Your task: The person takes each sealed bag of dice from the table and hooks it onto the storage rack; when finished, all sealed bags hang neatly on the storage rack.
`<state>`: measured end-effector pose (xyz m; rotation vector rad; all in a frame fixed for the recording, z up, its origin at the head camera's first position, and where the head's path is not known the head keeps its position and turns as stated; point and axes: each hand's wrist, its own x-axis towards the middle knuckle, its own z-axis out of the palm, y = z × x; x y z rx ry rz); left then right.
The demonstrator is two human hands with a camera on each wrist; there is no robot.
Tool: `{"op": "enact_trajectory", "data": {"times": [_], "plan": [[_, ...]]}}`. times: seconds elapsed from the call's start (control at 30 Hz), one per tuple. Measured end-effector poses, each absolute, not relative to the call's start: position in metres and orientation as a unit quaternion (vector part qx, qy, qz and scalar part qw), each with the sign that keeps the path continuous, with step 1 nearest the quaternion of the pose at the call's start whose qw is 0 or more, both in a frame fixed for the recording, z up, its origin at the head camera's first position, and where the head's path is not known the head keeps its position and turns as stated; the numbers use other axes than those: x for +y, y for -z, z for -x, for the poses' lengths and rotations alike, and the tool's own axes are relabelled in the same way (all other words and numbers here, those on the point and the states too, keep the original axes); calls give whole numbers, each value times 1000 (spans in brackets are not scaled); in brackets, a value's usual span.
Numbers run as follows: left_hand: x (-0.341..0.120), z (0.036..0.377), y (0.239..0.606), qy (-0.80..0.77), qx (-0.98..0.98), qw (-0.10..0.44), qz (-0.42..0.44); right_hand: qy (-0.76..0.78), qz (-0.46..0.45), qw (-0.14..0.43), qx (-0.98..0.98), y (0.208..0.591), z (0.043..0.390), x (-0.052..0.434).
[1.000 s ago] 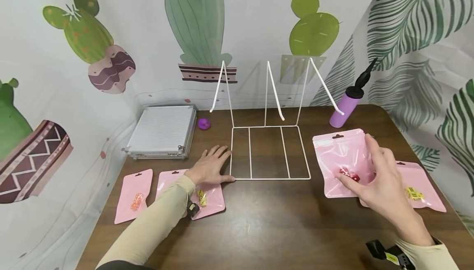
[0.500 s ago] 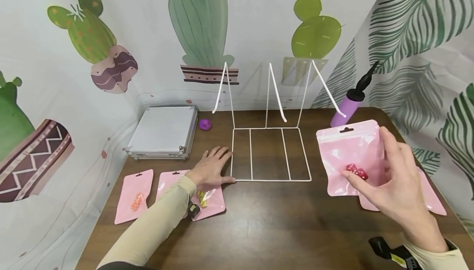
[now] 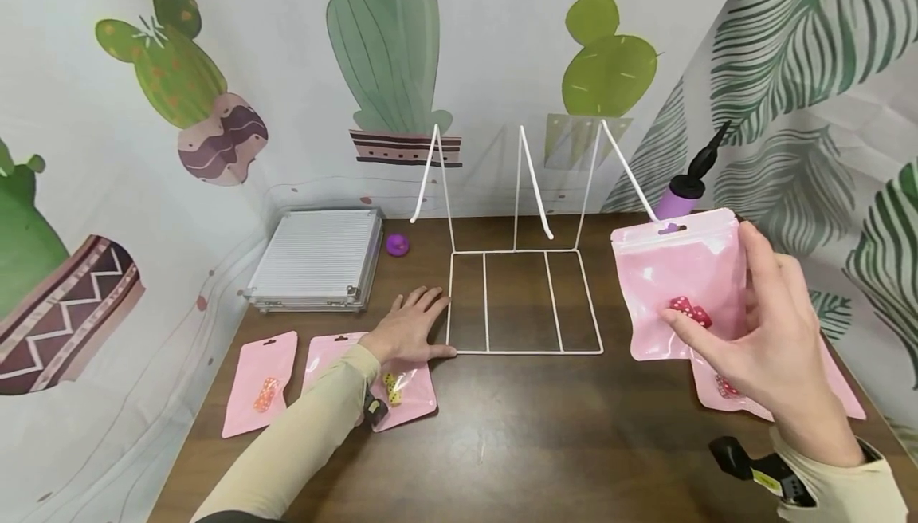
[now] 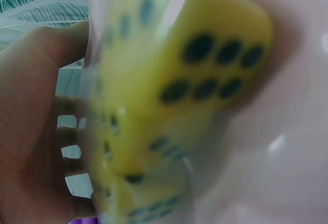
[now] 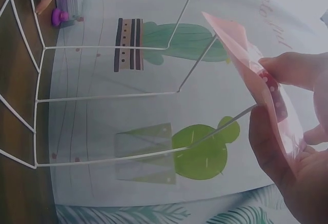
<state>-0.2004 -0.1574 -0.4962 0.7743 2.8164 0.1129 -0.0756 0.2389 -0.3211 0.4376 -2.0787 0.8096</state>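
My right hand (image 3: 774, 340) holds up a pink zip pouch (image 3: 667, 272) by its right side, thumb across the front. Red dice (image 3: 690, 312) show through it. The pouch's top hole lies right at the tip of the right-hand prong of a white wire rack (image 3: 527, 353). In the right wrist view, that pouch (image 5: 238, 49) overlaps the prong's end. With fingers spread, my left hand (image 3: 405, 330) rests at the left side of the rack's base, thumb at the front corner. Under its wrist lies a pink pouch (image 3: 416, 407) with yellow dice (image 4: 225, 55), seen close in the left wrist view.
Further left are another pink pouch (image 3: 320, 355), partly covered by the forearm, and one with orange dice (image 3: 265, 395). More pouches (image 3: 724, 395) lie under the right hand. A silver case (image 3: 315, 256), a purple ring-like item (image 3: 397, 245) and a purple pump (image 3: 674, 202) stand at the back.
My right hand has raised the pouch with red dice from above the right-side pouches to the right prong's tip. The left hand stays at the rack's base.
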Motion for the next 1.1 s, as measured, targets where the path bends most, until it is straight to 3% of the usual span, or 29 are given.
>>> {"op": "enact_trajectory", "data": {"times": [0.77, 1.1], "plan": [[-157, 201, 496, -31, 958, 112, -262, -338, -134, 339, -868, 344, 93, 257], [-157, 201, 496, -32, 957, 111, -266, -332, -141, 336, -870, 348, 93, 257]]}}
